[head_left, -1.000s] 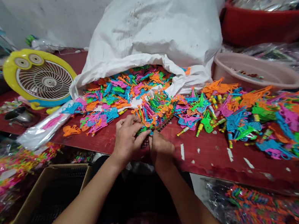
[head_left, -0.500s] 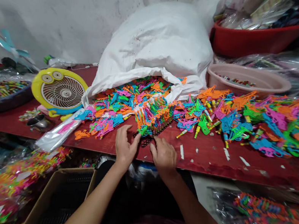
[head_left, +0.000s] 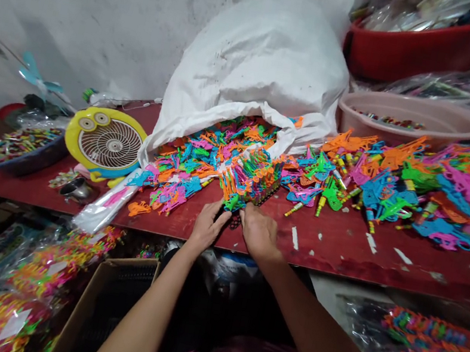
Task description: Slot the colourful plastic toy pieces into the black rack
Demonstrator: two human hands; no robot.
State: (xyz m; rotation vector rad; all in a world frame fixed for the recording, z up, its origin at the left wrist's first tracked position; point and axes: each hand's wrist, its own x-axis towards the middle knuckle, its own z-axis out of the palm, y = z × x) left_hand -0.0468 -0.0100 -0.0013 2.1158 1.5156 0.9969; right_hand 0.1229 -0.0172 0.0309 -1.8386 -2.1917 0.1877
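A dense row of colourful plastic toy guns [head_left: 258, 174] stands in a black perforated strip [head_left: 235, 222] at the table's front. At its near end is a green toy gun [head_left: 234, 202]. My left hand [head_left: 208, 226] has its thumb and fingers closed at the left side of that green piece. From the right, my right hand [head_left: 259, 233] bends its fingers in against the same end of the row; what they grip is hidden. Behind the row, more loose toy guns [head_left: 202, 155] spill from a white sack [head_left: 261, 53].
To the left stand a yellow fan [head_left: 106, 144], a metal cup [head_left: 78, 189] and a basin [head_left: 40, 157] of small striped pieces. Toy guns [head_left: 387, 188] pile along the right, before a pink basin [head_left: 413, 119]. Below the table are a cardboard box [head_left: 77, 309] and filled bags [head_left: 30, 279].
My right hand has moved up to the row's near end, its fingers more bent. The left hand has closed in on the green toy gun. The whole view has shifted slightly.
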